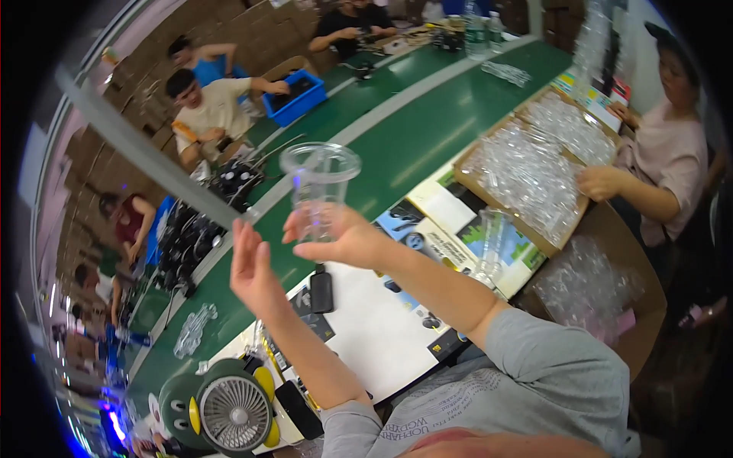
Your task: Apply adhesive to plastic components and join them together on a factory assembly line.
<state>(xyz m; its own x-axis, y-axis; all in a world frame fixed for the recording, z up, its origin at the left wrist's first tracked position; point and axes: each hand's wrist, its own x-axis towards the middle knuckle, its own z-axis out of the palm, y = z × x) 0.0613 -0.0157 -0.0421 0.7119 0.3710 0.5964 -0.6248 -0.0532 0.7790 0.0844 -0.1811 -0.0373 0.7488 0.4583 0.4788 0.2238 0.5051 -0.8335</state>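
Observation:
My right hand point(347, 235) is raised over the near edge of the green work table, its fingers wrapped round a clear plastic cup point(321, 160). The cup stands upright in the grip, wide rim on top, and the surfaces behind show through it. Close by on the left, my left hand point(256, 267) is lifted and holds nothing, its fingers apart. Below the hands, a small black device point(321, 291) rests on a white sheet point(374, 328).
To the right are an open carton point(551, 243) of clear plastic pieces and a lower carton point(649, 305). A green fan point(233, 412) stands lower left, near loose clear plastic point(195, 330). Across the table point(397, 126) are co-workers and a blue bin point(301, 107); another person's hand point(599, 183) touches the right carton.

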